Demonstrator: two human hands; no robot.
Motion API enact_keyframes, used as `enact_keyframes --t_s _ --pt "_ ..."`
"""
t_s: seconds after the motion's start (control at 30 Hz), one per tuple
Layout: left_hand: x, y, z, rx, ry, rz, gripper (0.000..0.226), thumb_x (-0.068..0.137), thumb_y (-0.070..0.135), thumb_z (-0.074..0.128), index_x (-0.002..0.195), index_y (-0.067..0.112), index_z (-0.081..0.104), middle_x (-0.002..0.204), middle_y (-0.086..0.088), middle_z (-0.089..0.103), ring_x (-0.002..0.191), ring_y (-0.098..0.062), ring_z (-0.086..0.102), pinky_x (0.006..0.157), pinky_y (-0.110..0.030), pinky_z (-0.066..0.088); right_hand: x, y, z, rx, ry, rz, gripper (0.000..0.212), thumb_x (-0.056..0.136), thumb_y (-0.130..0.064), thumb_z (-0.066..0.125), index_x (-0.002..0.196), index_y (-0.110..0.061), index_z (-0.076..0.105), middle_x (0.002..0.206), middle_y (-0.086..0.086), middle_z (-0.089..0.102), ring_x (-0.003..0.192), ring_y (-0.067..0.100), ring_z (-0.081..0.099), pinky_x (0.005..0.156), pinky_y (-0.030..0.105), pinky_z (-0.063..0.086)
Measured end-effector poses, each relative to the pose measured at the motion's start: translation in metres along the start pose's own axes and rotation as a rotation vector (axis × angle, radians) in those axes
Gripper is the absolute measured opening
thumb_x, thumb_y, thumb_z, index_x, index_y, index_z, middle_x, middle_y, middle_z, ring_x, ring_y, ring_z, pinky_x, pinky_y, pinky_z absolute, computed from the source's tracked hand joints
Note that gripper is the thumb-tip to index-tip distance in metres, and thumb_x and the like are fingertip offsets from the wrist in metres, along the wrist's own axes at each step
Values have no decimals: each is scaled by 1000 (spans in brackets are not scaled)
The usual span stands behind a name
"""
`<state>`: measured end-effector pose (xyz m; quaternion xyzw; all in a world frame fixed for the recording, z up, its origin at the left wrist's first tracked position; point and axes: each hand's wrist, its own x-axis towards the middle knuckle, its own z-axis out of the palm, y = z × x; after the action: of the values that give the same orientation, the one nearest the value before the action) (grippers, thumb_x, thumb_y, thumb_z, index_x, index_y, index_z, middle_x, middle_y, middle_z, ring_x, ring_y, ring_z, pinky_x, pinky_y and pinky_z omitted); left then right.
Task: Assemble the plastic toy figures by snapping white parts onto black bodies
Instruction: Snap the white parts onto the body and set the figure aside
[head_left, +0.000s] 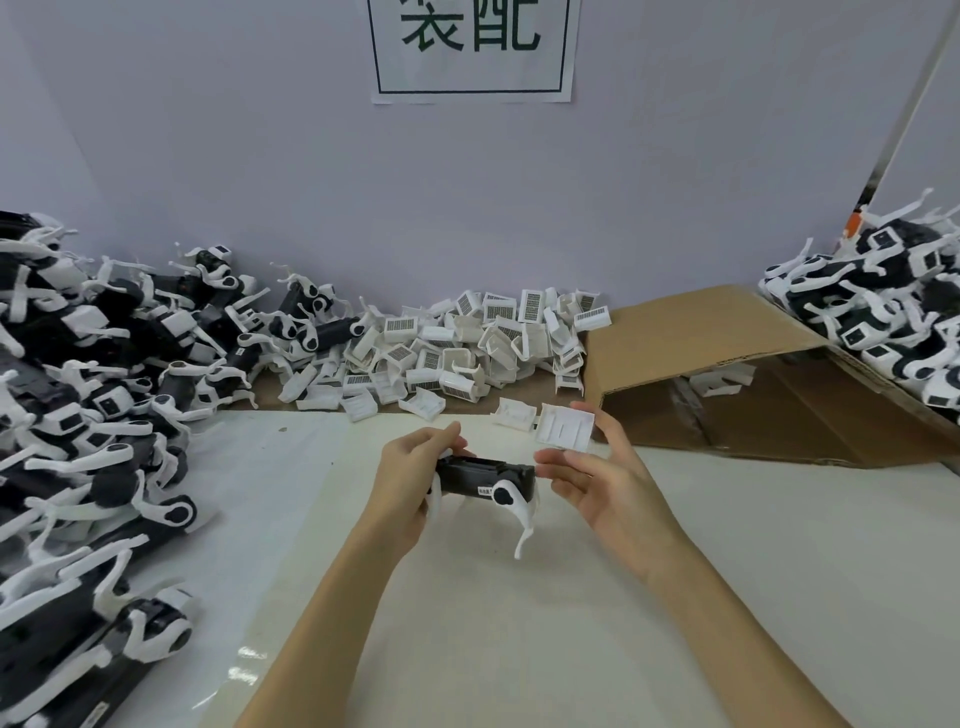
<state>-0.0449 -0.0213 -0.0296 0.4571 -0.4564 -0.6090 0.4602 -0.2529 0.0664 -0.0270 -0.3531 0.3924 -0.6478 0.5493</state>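
My left hand (410, 483) grips the left end of a black toy body (480, 475) with white legs, held above the white table top. One white leg (522, 525) hangs down from its right end. My right hand (602, 473) pinches a white clip-on part (565, 427) between thumb and fingers, just above and to the right of the body, hollow side toward me. The part and the body do not touch.
A heap of white parts (462, 343) lies along the back wall. Piles of black-and-white figures fill the left side (93, 395) and the far right (893, 312). A flattened cardboard box (727, 332) lies at the right. The white table top (493, 623) lies under my arms.
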Motion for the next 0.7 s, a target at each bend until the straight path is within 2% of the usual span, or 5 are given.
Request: enact_keyframes --t_s 0.2,0.4,0.53,0.63,0.7 --pt "0 0 0 -1 -5 26 25 101 25 73 86 4 75 85 -15 79 79 -27 72 81 -38 55 -1 -3 5 19 52 0 15 107 -34 54 116 -30 65 98 22 73 82 24 70 75 31 55" --pt "-2 -1 3 32 -17 25 26 101 25 74 86 5 75 92 -20 79 78 -28 72 78 -39 56 0 8 -2 -319 141 -165 30 102 -8 58 118 -31 67 62 5 32 55 18 29 51 29 29" --pt "-4 -1 5 69 -25 36 26 101 26 73 84 6 75 89 -16 79 75 -21 72 72 -32 55 5 13 -5 -383 305 -112 31 95 -8 50 119 -15 67 56 7 45 50 18 38 46 27 34" --pt "-5 -1 6 76 -16 43 26 102 25 73 84 5 75 92 -20 79 77 -23 72 76 -34 55 6 15 -10 -393 345 -108 13 94 -12 58 90 -2 64 54 3 41 52 18 34 56 32 32" --pt "-6 0 7 78 -5 53 26 102 24 72 83 6 75 95 -22 78 79 -25 71 78 -36 55 6 13 -11 -361 358 -87 22 93 -22 72 78 -8 67 58 -1 40 56 16 35 63 34 32"
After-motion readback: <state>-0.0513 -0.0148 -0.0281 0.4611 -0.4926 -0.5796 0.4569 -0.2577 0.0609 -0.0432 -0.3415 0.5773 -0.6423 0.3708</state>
